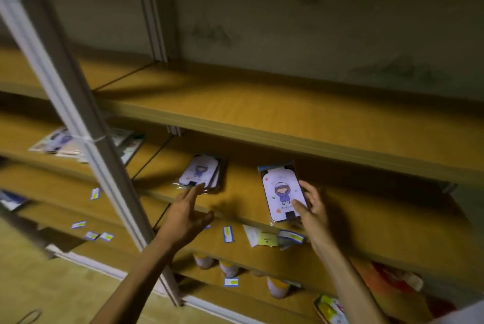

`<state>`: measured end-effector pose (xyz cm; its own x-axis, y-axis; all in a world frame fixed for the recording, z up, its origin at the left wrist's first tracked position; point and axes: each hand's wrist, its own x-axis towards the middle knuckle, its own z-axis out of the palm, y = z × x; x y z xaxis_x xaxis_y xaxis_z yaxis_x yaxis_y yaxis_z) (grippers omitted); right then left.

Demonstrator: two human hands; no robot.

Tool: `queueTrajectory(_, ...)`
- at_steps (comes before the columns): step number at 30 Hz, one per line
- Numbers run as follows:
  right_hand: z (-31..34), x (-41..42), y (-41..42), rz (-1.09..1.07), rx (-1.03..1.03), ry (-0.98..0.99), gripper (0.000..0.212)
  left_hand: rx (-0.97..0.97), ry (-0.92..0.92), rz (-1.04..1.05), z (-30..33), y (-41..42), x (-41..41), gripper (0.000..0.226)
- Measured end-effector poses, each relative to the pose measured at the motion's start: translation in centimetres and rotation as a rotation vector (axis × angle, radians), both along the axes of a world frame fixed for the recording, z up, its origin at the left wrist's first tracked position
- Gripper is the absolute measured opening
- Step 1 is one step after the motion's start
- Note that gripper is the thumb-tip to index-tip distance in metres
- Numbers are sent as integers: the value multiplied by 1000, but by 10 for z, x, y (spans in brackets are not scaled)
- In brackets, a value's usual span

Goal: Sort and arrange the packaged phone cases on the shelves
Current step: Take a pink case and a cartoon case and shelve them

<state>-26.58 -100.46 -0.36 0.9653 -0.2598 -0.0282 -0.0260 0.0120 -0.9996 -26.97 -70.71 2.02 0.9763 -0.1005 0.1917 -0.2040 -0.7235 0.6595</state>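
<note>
So the biggest thing here is the tan wooden shelving unit (pixel 288 111) with a grey metal upright post (pixel 86 140) cutting across the left side. The middle shelf board (pixel 243 192) carries the goods. On it, left of centre, sits a small stack of packaged phone cases with a purple cartoon figure on white (pixel 200 173), lying flat and slightly fanned. The left hand (pixel 187 215) is right at the near edge of that stack, fingers spread and loose, fingertips just touching or almost touching the bottom case, not gripping anything. Over to the right, the right hand (pixel 310 205) is grasping a single packaged phone case with the same cartoon print (pixel 281 191), thumb across its lower front and fingers along its right edge, held just above the same shelf board. Small blue-and-yellow price labels (pixel 228 234) stick to the shelf fronts below.
</note>
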Motion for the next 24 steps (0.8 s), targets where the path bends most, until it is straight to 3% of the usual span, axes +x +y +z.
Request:
queueTrajectory(12,0,65,176,-3,-57,52,48,-15,-48,-26,-1,149,25,72)
queueTrajectory(19,4,99,219,-11,-149,126,53,-97,-23,-91,-4,174,38,73)
queueTrajectory(24,-2,104,224,-31,-376,129,55,-103,-9,-102,-10,175,45,72)
